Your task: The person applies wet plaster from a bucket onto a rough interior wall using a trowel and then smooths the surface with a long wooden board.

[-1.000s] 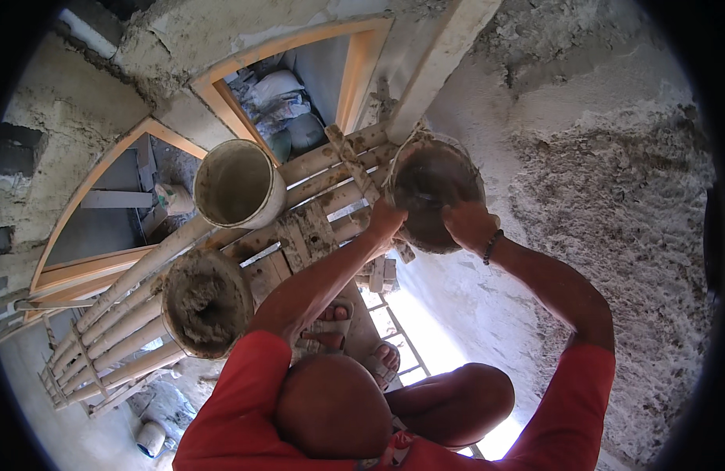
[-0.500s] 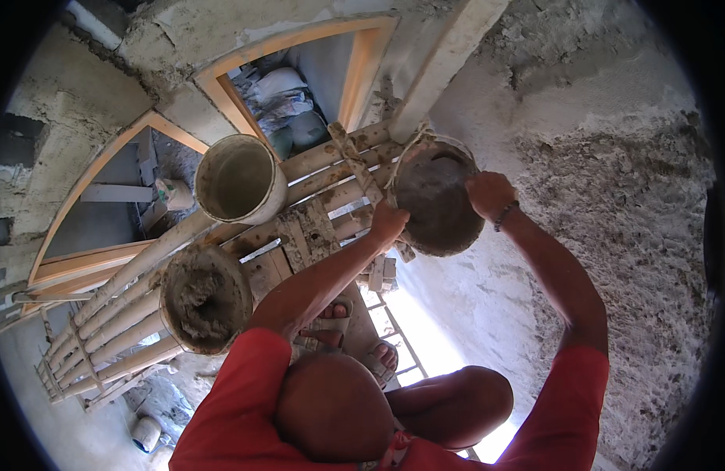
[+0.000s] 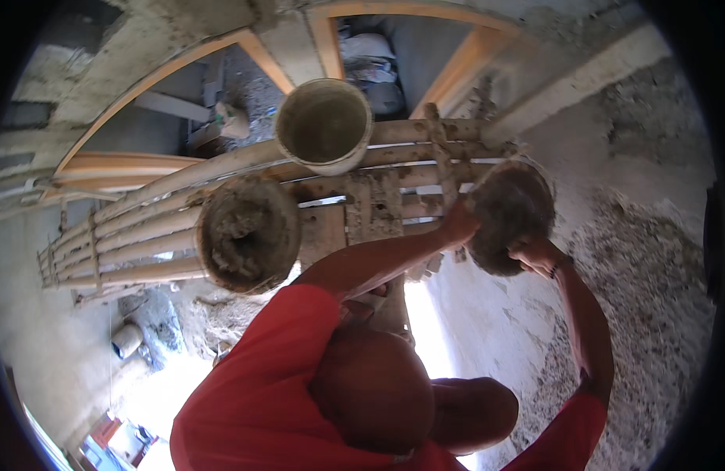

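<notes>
On the right of the bamboo platform is a mortar-smeared bucket with grey-brown stuff inside. My left hand is closed on its left rim. At the near right rim, my right hand has its fingers curled over the edge, the wrist wearing a dark band. The bucket leans against or close beside the rough wall; which of the two I cannot tell. To the left stands another bucket of thick mortar with a hollow in it. Behind, a paler bucket seems to hold cloudy liquid.
Bamboo poles with gaps between them form the platform, crossed by a mortar-caked board. Rough plaster covers the wall at right. Wooden arched frames stand beyond. A bright drop shows below, near my knee.
The view has swung, so the buckets appear farther right. My right hand has slid from the bucket's right rim to its near side. My left hand stays on the left rim.
</notes>
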A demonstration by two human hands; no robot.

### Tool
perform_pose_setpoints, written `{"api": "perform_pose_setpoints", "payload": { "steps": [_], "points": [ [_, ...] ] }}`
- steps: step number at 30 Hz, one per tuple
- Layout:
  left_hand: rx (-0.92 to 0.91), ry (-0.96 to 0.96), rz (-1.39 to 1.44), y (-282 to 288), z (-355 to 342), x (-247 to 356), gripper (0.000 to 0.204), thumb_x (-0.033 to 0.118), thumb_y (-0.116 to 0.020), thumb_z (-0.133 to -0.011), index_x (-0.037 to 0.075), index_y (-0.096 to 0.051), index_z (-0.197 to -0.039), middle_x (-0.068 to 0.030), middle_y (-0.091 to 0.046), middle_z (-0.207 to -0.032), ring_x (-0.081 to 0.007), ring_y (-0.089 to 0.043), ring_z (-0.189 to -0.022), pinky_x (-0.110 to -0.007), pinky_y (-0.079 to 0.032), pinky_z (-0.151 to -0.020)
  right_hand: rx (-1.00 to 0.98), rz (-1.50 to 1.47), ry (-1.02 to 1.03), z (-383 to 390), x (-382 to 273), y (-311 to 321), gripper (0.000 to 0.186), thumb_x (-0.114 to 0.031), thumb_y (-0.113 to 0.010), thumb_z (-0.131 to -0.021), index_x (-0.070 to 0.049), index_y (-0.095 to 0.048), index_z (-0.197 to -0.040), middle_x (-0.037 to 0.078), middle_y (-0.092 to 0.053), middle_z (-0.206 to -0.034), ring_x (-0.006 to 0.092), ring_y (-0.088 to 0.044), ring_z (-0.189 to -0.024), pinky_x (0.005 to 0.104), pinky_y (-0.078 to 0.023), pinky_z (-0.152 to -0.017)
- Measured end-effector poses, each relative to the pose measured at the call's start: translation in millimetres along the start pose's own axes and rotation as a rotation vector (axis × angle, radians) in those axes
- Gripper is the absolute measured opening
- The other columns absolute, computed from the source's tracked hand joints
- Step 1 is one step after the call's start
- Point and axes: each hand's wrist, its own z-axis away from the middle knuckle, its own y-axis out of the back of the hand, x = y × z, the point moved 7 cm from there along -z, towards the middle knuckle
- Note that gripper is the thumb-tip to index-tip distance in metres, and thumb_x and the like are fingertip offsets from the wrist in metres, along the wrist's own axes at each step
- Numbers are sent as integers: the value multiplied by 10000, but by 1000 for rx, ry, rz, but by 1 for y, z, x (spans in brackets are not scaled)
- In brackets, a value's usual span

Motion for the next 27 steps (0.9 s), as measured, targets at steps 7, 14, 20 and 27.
{"api": "perform_pose_setpoints", "payload": {
  "steps": [7,14,20,27],
  "points": [
    [-99,203,14,0,-3,14,475,-39,-562,-729,35,-556,-1198,2,-563,-688,-81,-491,-515,-276,-379,-443,16,-259,116,18,-4,-14,189,-242,-619,-919,-55,-592,-930,54,-555,-645,153,-539,-488,314,-428,-415],
    [-8,173,29,0,-1,14,318,1,-572,-735,-15,-617,-1050,-28,-579,-647,-121,-516,-490,-313,-410,-443,593,505,352,73,-13,31,301,-275,-675,-847,-86,-621,-1075,146,-626,-715,245,-650,-648,388,-530,-577],
    [-32,188,-30,2,-7,-2,75,36,-605,-749,-23,-618,-793,-31,-554,-595,-132,-554,-510,-329,-416,-419,783,1223,406,35,-39,11,217,-173,-583,-864,-104,-648,-1059,141,-648,-728,302,-659,-695,447,-545,-634],
    [50,549,146,-2,-6,5,75,30,-634,-747,-14,-575,-733,-86,-554,-630,-207,-610,-551,-431,-565,-477,542,1289,356,42,-36,-13,220,-210,-479,-945,-79,-655,-943,152,-663,-753,313,-678,-749,465,-541,-641]
  ]
}}
